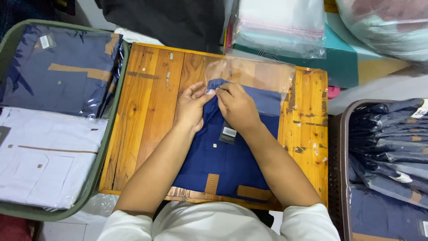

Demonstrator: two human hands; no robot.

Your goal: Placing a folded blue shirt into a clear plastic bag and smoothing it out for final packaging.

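Wooden counter (pixel 147 111): left hand (pixel 191 107) and right hand (pixel 237 107) pinch the clear bag's (pixel 263 76) slippery mouth over a soft folded shirt (pixel 223 165) (navy, probably light).

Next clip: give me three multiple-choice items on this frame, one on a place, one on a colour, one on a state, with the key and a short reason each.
1. Where does the folded navy shirt with tan patches lie?
A. on the wooden table
B. in the green-rimmed bin
C. on the floor

2. What colour is the bagged shirt at the near end of the green-rimmed bin?
A. red
B. white
C. black

3. How far is the clear plastic bag on the navy shirt?
A. over its far end only
B. fully over it
C. not touching it

Key: 1 A, table boards show around it. 2 B, the white shirt lies nearest. 3 A, left hand and right hand pinch the bag's mouth at the collar.
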